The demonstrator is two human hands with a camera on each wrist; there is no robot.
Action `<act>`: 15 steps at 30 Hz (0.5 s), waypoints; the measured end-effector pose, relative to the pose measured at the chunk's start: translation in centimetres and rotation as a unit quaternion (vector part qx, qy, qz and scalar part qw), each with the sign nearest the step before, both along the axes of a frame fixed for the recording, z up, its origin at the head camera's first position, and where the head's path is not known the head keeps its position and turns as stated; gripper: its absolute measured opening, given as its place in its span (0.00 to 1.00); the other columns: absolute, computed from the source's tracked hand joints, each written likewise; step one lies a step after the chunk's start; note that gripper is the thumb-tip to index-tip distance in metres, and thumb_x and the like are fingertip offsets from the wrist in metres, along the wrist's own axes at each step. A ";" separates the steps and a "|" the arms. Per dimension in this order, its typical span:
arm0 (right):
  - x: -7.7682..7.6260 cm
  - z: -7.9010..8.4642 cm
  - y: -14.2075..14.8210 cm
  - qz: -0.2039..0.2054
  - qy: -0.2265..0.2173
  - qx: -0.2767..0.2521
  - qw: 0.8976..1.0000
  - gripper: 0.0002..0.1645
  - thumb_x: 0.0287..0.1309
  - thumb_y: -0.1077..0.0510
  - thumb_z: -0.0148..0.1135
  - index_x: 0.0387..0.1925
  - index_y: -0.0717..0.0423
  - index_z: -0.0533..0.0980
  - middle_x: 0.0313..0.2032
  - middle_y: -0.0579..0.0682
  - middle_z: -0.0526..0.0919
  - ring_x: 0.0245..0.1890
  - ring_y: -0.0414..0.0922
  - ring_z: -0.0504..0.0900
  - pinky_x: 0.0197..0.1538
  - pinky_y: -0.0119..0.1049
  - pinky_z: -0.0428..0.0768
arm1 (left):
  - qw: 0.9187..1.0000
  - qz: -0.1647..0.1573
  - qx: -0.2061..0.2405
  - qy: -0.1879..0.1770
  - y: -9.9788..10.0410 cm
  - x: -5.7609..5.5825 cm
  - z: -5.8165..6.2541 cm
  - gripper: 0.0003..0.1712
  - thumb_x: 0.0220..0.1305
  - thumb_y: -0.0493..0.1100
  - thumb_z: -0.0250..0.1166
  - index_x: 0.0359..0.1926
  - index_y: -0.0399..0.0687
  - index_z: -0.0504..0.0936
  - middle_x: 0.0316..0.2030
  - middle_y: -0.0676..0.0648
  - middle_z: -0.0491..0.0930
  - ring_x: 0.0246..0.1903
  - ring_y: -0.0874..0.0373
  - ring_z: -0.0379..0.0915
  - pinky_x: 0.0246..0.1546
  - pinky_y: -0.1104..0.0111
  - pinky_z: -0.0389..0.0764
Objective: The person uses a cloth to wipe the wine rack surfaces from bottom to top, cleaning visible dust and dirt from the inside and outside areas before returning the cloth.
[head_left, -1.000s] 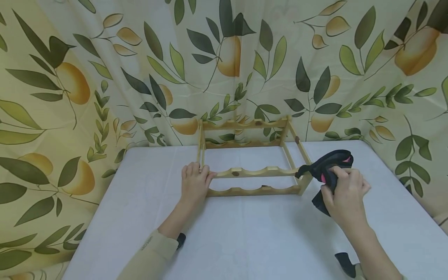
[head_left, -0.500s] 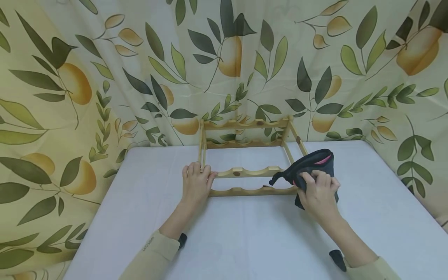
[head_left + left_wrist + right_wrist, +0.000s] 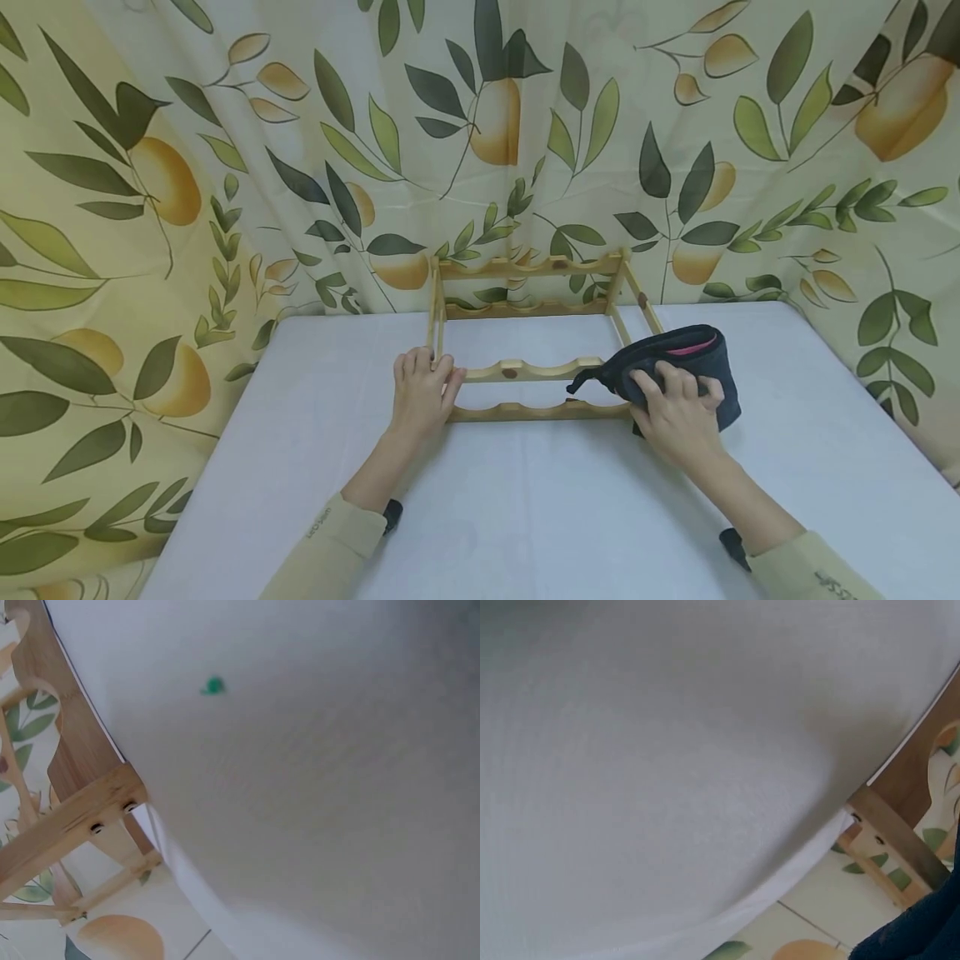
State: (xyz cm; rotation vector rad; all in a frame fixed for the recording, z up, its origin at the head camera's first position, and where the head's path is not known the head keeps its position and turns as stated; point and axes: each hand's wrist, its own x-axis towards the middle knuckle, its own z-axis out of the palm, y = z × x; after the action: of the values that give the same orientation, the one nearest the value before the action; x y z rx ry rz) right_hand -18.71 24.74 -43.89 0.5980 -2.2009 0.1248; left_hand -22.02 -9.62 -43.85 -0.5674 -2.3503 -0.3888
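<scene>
- Left hand (image 3: 422,390): fingers curled over the front left corner of the wooden rack (image 3: 517,369), gripping it.
- Right hand (image 3: 678,412): thumb and fingers pinch the dark pouch (image 3: 716,358).
- Pouch: at the rack's front right corner, hiding it in the head view; pink shows at its opening, narrow tail pointing left over the front rails. Contact with rack: cannot tell.
- Rack: upright on the white table (image 3: 525,517), wavy rails front and back.
- Leaf-and-fruit patterned curtain (image 3: 570,175) behind.
</scene>
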 end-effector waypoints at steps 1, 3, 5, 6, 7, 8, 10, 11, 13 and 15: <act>-0.2 0.0 0.1 0.000 0.016 0.007 1.000 0.25 0.67 0.42 0.31 0.45 0.57 0.66 0.46 0.63 0.59 0.41 0.59 0.59 0.41 0.60 0.45 | 1.000 -0.002 0.002 0.001 0.0 0.0 0.0 0.27 0.71 0.58 0.33 0.29 0.46 0.68 0.36 0.44 0.60 0.43 0.46 0.58 0.46 0.54 0.57; -0.5 0.1 0.3 0.001 0.046 0.018 0.999 0.25 0.67 0.42 0.32 0.46 0.56 0.67 0.47 0.61 0.59 0.43 0.58 0.57 0.43 0.60 0.46 | 1.000 -0.004 0.005 0.005 0.0 -0.1 -0.1 0.27 0.71 0.58 0.33 0.29 0.46 0.69 0.36 0.44 0.60 0.42 0.46 0.58 0.46 0.54 0.57; -0.7 0.2 0.4 0.000 0.057 0.024 0.998 0.26 0.66 0.41 0.32 0.47 0.55 0.67 0.48 0.60 0.59 0.45 0.58 0.56 0.44 0.60 0.46 | 1.000 -0.004 0.007 0.011 0.0 -0.1 -0.1 0.27 0.71 0.58 0.33 0.29 0.46 0.69 0.36 0.44 0.60 0.42 0.46 0.58 0.46 0.54 0.57; -0.8 0.3 0.5 -0.001 0.059 0.025 0.998 0.26 0.65 0.40 0.33 0.47 0.55 0.67 0.48 0.60 0.60 0.46 0.58 0.56 0.45 0.60 0.46 | 1.000 -0.004 0.007 0.014 0.0 -0.1 -0.1 0.27 0.71 0.58 0.33 0.29 0.46 0.69 0.36 0.44 0.60 0.42 0.46 0.58 0.46 0.54 0.57; -0.9 0.4 0.5 -0.003 0.058 0.026 0.998 0.27 0.65 0.39 0.33 0.47 0.54 0.67 0.49 0.60 0.60 0.46 0.58 0.55 0.47 0.61 0.45 | 1.000 -0.004 0.008 0.017 0.0 -0.2 -0.2 0.27 0.71 0.58 0.33 0.29 0.46 0.69 0.36 0.44 0.60 0.42 0.46 0.58 0.46 0.54 0.57; -0.9 0.5 0.6 -0.003 0.055 0.026 0.998 0.28 0.64 0.39 0.32 0.47 0.54 0.67 0.49 0.60 0.60 0.47 0.57 0.55 0.48 0.61 0.44 | 1.000 -0.005 0.008 0.020 0.0 -0.2 -0.2 0.27 0.71 0.58 0.33 0.29 0.46 0.69 0.36 0.44 0.60 0.42 0.46 0.58 0.45 0.54 0.57; -0.9 0.6 0.7 -0.006 0.040 0.028 0.999 0.29 0.64 0.37 0.31 0.48 0.54 0.67 0.50 0.60 0.59 0.48 0.58 0.55 0.50 0.62 0.43 | 1.000 -0.007 0.010 0.025 -0.1 -0.2 -0.2 0.27 0.71 0.58 0.33 0.28 0.46 0.69 0.36 0.44 0.60 0.41 0.46 0.58 0.45 0.54 0.57; -0.9 0.7 0.7 -0.009 0.033 0.029 0.999 0.30 0.63 0.37 0.31 0.49 0.54 0.67 0.51 0.60 0.59 0.49 0.58 0.54 0.51 0.62 0.42 | 1.000 -0.008 0.010 0.026 -0.1 -0.2 -0.2 0.27 0.71 0.58 0.33 0.28 0.46 0.69 0.36 0.43 0.60 0.41 0.46 0.58 0.45 0.54 0.57; -0.9 0.8 0.8 -0.011 0.015 0.033 0.999 0.32 0.63 0.35 0.29 0.50 0.54 0.66 0.52 0.60 0.58 0.51 0.58 0.54 0.52 0.62 0.40 | 0.999 -0.010 0.011 0.028 -0.1 -0.3 -0.2 0.27 0.71 0.58 0.33 0.28 0.46 0.68 0.36 0.44 0.60 0.41 0.46 0.58 0.44 0.55 0.57; -1.0 0.8 0.8 -0.013 0.002 0.038 0.999 0.33 0.62 0.34 0.27 0.50 0.54 0.65 0.53 0.60 0.57 0.52 0.58 0.53 0.53 0.63 0.39 | 0.999 -0.012 0.012 0.029 -0.1 -0.3 -0.2 0.27 0.71 0.58 0.33 0.28 0.46 0.69 0.35 0.44 0.60 0.41 0.46 0.58 0.44 0.55 0.57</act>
State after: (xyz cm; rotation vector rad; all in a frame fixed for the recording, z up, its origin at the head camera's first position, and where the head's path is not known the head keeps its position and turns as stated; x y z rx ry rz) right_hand -19.68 25.58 -43.05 0.6099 -2.2172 0.0269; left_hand -22.33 -9.71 -44.03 -0.5892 -2.2819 -0.4050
